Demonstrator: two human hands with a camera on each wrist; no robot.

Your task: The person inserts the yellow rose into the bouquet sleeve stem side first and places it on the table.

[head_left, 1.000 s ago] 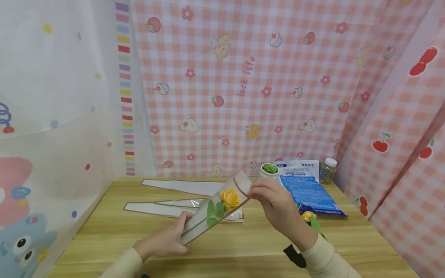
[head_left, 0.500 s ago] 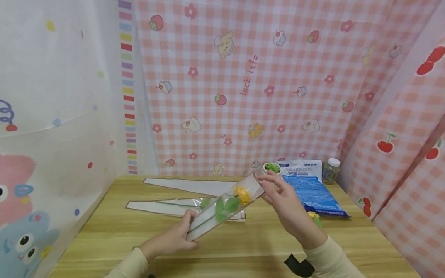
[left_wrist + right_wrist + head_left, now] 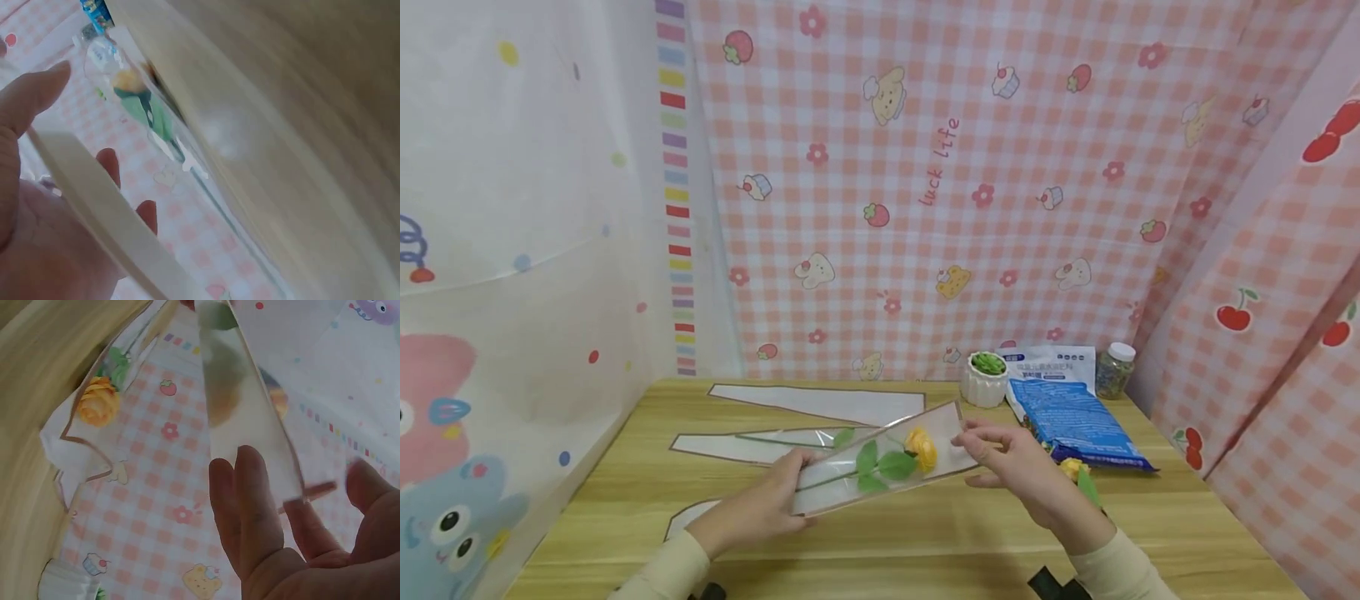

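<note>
A clear-fronted, brown-edged flower sleeve [image 3: 827, 498] with a yellow rose [image 3: 921, 450] and green leaves inside is held tilted above the table. My left hand [image 3: 760, 508] grips its narrow end between thumb and fingers. At the wide upper end, my right hand [image 3: 1022, 471] has its fingers against the sleeve; in the right wrist view the thumb stands apart from them. Behind lies a second sleeve [image 3: 722, 447] with a rose in it, its flower [image 3: 98, 402] seen in the right wrist view. Farther back is a flat white sleeve [image 3: 820, 402].
Another sleeve [image 3: 683, 521] lies partly under my left forearm. Beside my right wrist is a loose yellow rose [image 3: 1072, 469]. A white potted succulent [image 3: 985, 383], a blue packet [image 3: 1075, 421], a white packet [image 3: 1052, 362] and a lidded jar [image 3: 1115, 371] stand at the back right.
The wide end of the held sleeve has dropped, so it lies flatter, with its front turned upward. My right hand has lowered with it and its fingers have loosened from the edge.
</note>
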